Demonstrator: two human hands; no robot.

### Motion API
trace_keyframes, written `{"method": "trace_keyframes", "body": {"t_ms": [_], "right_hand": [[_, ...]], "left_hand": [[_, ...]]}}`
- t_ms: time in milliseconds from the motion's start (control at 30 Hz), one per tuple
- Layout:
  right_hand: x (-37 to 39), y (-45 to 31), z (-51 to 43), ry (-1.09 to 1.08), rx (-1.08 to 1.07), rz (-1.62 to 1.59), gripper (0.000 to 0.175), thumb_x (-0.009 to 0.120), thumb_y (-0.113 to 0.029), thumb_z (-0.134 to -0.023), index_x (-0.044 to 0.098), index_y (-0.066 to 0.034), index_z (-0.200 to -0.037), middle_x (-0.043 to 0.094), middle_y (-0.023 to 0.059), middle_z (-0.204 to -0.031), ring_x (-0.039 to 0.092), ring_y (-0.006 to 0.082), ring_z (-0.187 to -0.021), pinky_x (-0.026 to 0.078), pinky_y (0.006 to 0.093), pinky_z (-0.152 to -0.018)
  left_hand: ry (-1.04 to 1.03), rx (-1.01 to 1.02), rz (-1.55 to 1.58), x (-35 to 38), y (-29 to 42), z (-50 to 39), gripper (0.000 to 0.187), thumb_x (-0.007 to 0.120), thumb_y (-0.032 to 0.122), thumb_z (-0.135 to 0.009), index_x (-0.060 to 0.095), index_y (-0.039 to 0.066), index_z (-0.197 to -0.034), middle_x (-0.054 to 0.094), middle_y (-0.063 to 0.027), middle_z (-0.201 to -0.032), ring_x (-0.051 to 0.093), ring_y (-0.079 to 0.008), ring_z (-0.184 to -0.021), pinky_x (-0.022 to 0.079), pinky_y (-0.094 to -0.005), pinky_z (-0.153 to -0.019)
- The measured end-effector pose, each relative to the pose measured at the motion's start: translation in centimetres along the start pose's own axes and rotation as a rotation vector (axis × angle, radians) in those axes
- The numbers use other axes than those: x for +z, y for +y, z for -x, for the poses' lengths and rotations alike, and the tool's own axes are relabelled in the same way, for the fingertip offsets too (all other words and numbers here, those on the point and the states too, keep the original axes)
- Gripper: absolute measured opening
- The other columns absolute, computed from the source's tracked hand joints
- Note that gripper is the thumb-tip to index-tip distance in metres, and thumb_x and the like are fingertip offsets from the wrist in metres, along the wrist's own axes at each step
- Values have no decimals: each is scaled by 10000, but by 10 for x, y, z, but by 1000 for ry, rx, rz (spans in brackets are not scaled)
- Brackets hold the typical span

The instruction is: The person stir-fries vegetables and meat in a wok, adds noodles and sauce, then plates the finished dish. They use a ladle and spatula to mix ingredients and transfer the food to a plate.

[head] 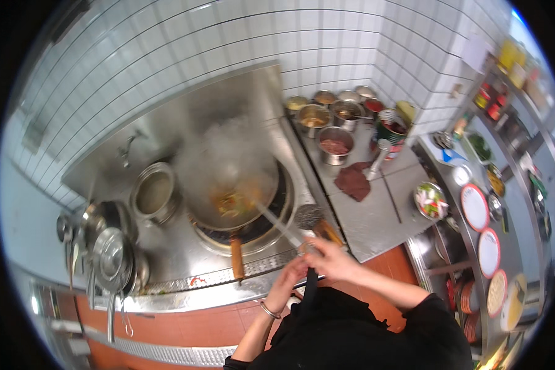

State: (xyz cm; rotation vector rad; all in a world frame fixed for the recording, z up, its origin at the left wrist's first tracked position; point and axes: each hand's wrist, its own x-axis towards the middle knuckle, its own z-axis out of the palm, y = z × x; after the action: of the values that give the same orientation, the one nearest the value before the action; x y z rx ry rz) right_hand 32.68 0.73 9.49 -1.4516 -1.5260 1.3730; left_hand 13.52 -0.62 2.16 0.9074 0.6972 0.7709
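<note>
A steaming wok (pixel 259 185) sits on the burner with its wooden handle (pixel 237 259) pointing towards me. Inside it, a mix of food (pixel 231 203) is partly veiled by steam. My right hand (pixel 330 261) grips the long metal handle of a cooking utensil (pixel 280 224), whose far end is hidden in the wok. Close against the right hand is my left hand (pixel 286 280), with a bracelet on its wrist. A black strap (pixel 311 286) hangs where the hands meet; whether the left fingers hold the strap or the utensil's end is unclear.
A wire scrubber (pixel 309 216) lies right of the burner. Beyond are several metal pots of ingredients (pixel 335 143), a dark red cloth (pixel 353 181) and a bowl of cut vegetables (pixel 430 201). Left stand a metal pot (pixel 155 192) and strainers (pixel 113 256); plates (pixel 475 206) line the right shelf.
</note>
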Motion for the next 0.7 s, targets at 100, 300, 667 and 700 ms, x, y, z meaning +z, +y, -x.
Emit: {"method": "trace_keyframes", "body": {"t_ms": [100,300,667,700], "right_hand": [[11,-35,27,-121,100,-328,508,508,-283,-958,367,-44,-1384,635,123,-918,575,138,-548,425,256,-447],[-61,-27,20,-100,-377,226,352,395,-335,-981,551,-65,-1146,644,207,-890,621,402,-755,499,474,-682],[-421,0,-63,440,-558,466,236,563,-88,-893,620,-5,-1107,649,144,-826,635,207,-697,502,311,-632],[-452,0,-72,486,-548,475,231,563,-100,-891,627,-5,-1091,652,152,-833,636,226,-716,502,321,-646]], "left_hand": [[95,75,321,47,26,-29,408,432,334,-978,483,-11,-1191,578,-202,-1157,656,-275,-833,579,-355,-563],[393,184,183,82,43,-29,134,473,98,-933,482,-18,-1000,607,-230,-1037,636,-283,-846,560,-427,-733],[551,148,102,173,42,-120,114,521,38,-906,440,14,-982,522,-121,-658,440,-151,-356,359,-248,-311],[537,126,105,184,45,-129,124,531,50,-905,443,19,-986,504,-105,-644,435,-146,-360,352,-245,-311]]}}
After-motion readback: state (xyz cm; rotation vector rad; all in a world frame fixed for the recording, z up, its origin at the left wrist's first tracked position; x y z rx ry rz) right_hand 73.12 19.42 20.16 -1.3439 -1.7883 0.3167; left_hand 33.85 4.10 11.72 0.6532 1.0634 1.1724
